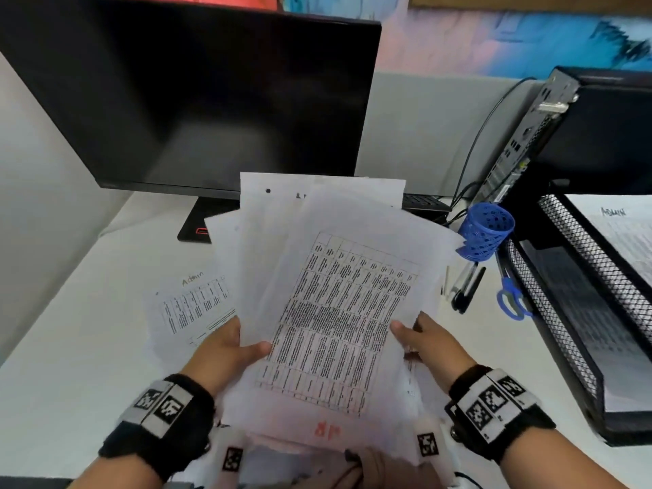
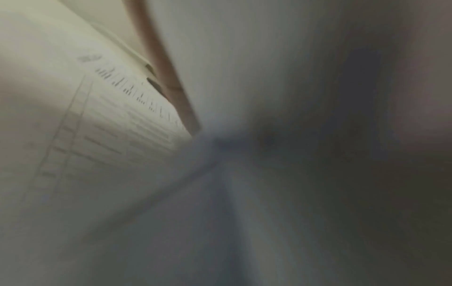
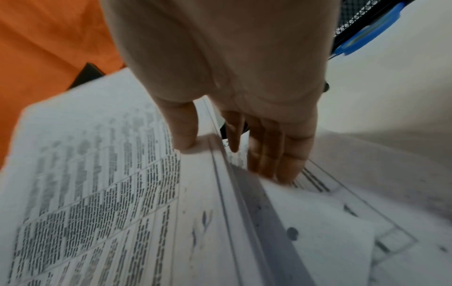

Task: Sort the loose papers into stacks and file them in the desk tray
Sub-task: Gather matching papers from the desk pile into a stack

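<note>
I hold a fanned bundle of printed papers up over the desk with both hands. My left hand grips its lower left edge, thumb on the top sheet with the table print. My right hand pinches the lower right edge; in the right wrist view the papers lie under the thumb of that hand, with its fingers beneath. The left wrist view is blurred and shows only a printed sheet. One loose sheet marked "Admin" lies flat on the desk. The black mesh desk tray stands at the right with a sheet on its top tier.
A dark monitor stands behind the papers. A blue pen cup, pens and blue-handled scissors lie between the bundle and the tray. A black computer case stands behind the tray. The desk surface is white.
</note>
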The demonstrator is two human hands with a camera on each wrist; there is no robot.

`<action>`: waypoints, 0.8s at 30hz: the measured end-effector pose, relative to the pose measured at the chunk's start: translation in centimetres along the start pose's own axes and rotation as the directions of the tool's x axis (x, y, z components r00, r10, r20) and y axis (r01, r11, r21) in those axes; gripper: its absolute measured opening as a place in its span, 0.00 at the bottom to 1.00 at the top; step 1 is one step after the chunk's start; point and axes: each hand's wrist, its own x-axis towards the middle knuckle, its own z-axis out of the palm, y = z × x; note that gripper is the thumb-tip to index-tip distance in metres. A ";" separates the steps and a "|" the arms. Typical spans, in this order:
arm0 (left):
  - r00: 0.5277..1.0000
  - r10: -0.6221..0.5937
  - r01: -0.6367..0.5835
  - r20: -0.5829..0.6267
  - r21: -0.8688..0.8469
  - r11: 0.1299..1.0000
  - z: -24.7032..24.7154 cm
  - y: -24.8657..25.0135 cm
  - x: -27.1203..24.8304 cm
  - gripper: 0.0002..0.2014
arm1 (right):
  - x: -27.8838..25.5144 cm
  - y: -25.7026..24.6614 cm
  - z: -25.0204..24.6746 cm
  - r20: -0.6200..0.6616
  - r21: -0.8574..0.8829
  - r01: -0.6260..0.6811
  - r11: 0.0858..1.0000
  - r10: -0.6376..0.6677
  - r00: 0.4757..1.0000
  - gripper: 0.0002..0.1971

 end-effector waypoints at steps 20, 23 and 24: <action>0.851 0.349 -0.455 -0.393 -0.218 0.863 2.0 12.0 -1.2 0.17 | -6.1 -8.3 0.0 -0.234 0.045 0.622 0.782 -0.597 0.767 0.12; 0.879 0.324 -0.422 -0.350 -0.256 0.869 2.9 11.5 -1.1 0.18 | -5.9 -7.6 0.2 -0.225 0.022 0.581 0.813 -0.562 0.796 0.13; 0.879 0.333 -0.424 -0.340 -0.244 0.872 3.2 11.6 -1.1 0.18 | -5.8 -7.9 0.1 -0.232 0.020 0.581 0.813 -0.562 0.794 0.13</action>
